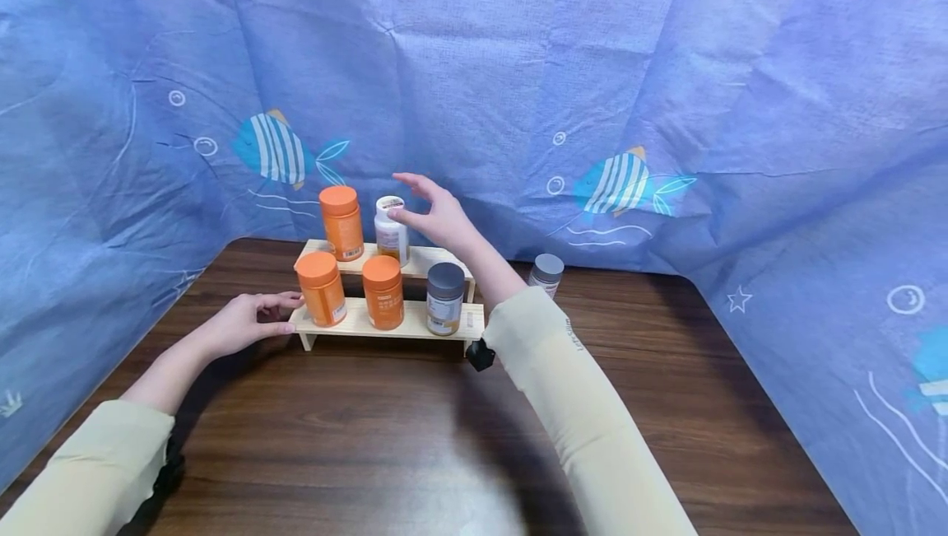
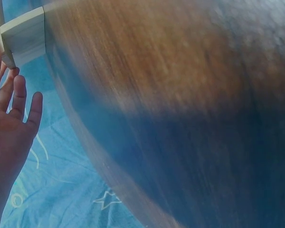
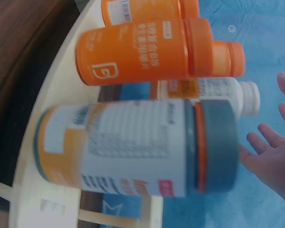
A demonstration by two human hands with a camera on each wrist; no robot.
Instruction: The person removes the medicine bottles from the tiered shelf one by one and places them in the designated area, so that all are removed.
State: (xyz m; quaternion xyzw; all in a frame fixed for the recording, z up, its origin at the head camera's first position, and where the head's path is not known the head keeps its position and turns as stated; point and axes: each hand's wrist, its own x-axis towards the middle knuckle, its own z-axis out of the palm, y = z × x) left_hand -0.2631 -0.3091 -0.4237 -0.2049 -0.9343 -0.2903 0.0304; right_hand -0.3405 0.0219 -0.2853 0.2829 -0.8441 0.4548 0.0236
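Observation:
A two-step wooden rack (image 1: 351, 322) stands on the table with bottles on both steps. At its left end my left hand (image 1: 240, 323) pinches the lower board; the left wrist view shows the thumb and fingertips against the wood (image 2: 28, 35). My right hand (image 1: 444, 219) hovers behind the upper step, fingers spread, beside a white bottle (image 1: 392, 235). In the right wrist view a gap shows between that hand (image 3: 273, 152) and the white bottle's cap (image 3: 250, 99). An orange bottle (image 1: 342, 227) shares the upper step.
On the lower step stand two orange bottles (image 1: 322, 293) (image 1: 383, 297) and a grey-lidded bottle (image 1: 445, 301). Another grey-lidded bottle (image 1: 547, 271) is partly hidden behind the right sleeve. A blue fish-print cloth (image 1: 474, 91) hangs behind the brown table (image 1: 333, 437).

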